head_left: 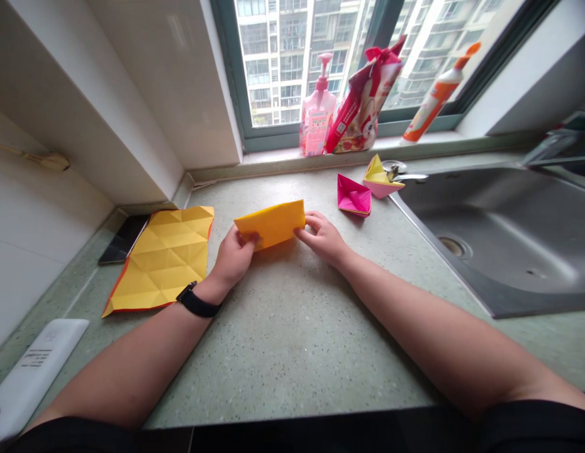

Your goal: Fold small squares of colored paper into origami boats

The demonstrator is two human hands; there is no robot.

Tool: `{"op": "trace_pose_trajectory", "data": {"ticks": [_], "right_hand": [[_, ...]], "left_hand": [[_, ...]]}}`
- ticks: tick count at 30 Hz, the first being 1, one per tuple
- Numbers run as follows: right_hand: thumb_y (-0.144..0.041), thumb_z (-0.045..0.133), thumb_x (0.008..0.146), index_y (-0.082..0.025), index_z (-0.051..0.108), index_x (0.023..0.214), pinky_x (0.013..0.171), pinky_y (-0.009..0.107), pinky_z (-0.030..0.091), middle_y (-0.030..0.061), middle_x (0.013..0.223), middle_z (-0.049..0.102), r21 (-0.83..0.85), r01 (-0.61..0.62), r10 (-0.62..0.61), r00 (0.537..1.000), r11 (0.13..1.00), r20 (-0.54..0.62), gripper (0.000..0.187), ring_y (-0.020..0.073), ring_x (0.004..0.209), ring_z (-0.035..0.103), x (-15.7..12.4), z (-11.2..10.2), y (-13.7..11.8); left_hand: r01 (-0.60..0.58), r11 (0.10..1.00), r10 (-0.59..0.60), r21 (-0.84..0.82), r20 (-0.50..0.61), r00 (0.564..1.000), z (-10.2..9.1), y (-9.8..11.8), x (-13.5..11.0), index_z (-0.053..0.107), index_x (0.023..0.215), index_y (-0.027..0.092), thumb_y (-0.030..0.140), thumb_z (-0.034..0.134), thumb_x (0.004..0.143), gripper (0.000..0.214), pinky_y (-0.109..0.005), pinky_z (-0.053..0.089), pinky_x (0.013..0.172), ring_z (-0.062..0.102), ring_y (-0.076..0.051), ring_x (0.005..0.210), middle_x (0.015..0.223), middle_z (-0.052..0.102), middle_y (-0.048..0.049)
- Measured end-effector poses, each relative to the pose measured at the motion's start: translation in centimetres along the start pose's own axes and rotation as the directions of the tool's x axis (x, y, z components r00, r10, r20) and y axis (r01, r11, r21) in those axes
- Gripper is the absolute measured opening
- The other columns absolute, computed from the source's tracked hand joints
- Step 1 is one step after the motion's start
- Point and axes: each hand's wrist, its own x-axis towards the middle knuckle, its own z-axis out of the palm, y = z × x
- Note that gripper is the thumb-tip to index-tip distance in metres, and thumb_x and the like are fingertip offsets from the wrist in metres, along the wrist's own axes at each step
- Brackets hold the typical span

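A folded yellow paper rectangle (272,223) lies on the speckled green countertop (292,340). My left hand (233,258) pinches its left end with the thumb on top; a black band sits on that wrist. At the paper's right end my right hand (323,238) presses and pinches the edge with bent fingers. A creased yellow sheet with a red underside (166,258) lies flat to the left of my left hand. Beyond my right hand sit a pink folded paper shape (353,196) and a yellow-and-pink folded paper shape (380,178).
A steel sink (504,239) fills the right side. On the window sill stand a pink pump bottle (317,116), a red bag (363,104) and an orange bottle (436,94). A dark phone (123,239) and a white device (31,377) lie at the left.
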Motion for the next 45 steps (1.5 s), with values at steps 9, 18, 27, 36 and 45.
{"op": "trace_pose_trajectory", "data": {"ticks": [9, 18, 27, 36, 45], "right_hand": [[-0.033, 0.073, 0.089, -0.025, 0.073, 0.075, 0.113, 0.054, 0.051, 0.0109, 0.12, 0.074, -0.232, -0.042, 0.044, 0.999, 0.972, 0.001, 0.016, 0.0306, 0.116, 0.069, -0.1, 0.3, 0.8], [-0.032, 0.079, 0.085, -0.026, 0.074, 0.078, 0.115, 0.057, 0.047, 0.0102, 0.124, 0.072, -0.407, 0.033, 0.0, 0.997, 0.913, 0.081, 0.01, 0.0332, 0.122, 0.064, -0.7, 0.9, 1.2], [-0.026, 0.073, 0.087, -0.024, 0.07, 0.125, 0.111, 0.054, 0.052, 0.0138, 0.126, 0.069, -0.425, -0.004, 0.012, 1.0, 0.905, 0.015, 0.037, 0.0346, 0.123, 0.064, -0.9, 1.0, 1.5], [-0.024, 0.07, 0.093, -0.026, 0.072, 0.13, 0.117, 0.055, 0.049, 0.0139, 0.133, 0.068, -0.458, -0.029, 0.055, 0.998, 0.889, 0.043, 0.037, 0.0349, 0.13, 0.063, -1.1, 0.9, 1.4], [-0.05, 0.072, 0.095, -0.025, 0.057, 0.157, 0.132, 0.062, 0.031, 0.0177, 0.169, 0.048, -0.594, -0.045, 0.211, 0.954, 0.803, 0.213, 0.068, 0.0415, 0.16, 0.04, -1.0, 0.2, 0.8]], "left_hand": [[-0.175, 0.932, 0.202, 0.318, -0.055, 0.978, -0.3, 1.2, -1.2, 0.021, 0.17, 0.029, 0.027, 0.068, 0.1, 0.084, -0.054, 0.059, 0.113, 0.063, -0.031, 0.139, 0.163, 0.046, -0.0199], [-0.619, 0.616, 0.315, 0.488, 0.568, 0.761, 0.5, 2.0, -2.5, 0.066, 0.146, 0.024, 0.021, 0.053, 0.109, 0.039, -0.062, 0.04, 0.13, 0.051, -0.031, 0.153, 0.157, 0.061, -0.0143], [-0.623, 0.554, 0.065, 0.553, 0.717, 0.694, 0.5, 1.7, -2.7, 0.043, 0.17, 0.026, 0.046, 0.048, 0.115, 0.059, -0.062, 0.029, 0.134, 0.027, -0.039, 0.169, 0.18, 0.032, -0.0178], [-0.613, 0.545, 0.019, 0.572, 0.723, 0.691, 0.8, 1.8, -2.8, 0.038, 0.172, 0.026, 0.051, 0.042, 0.116, 0.062, -0.06, 0.022, 0.135, 0.022, -0.038, 0.17, 0.182, 0.026, -0.0166], [-0.568, 0.57, -0.008, 0.594, 0.695, 0.719, 1.1, 2.3, -3.0, 0.047, 0.166, 0.026, 0.058, 0.041, 0.114, 0.061, -0.056, 0.02, 0.137, 0.025, -0.038, 0.169, 0.183, 0.028, -0.0122]]}}
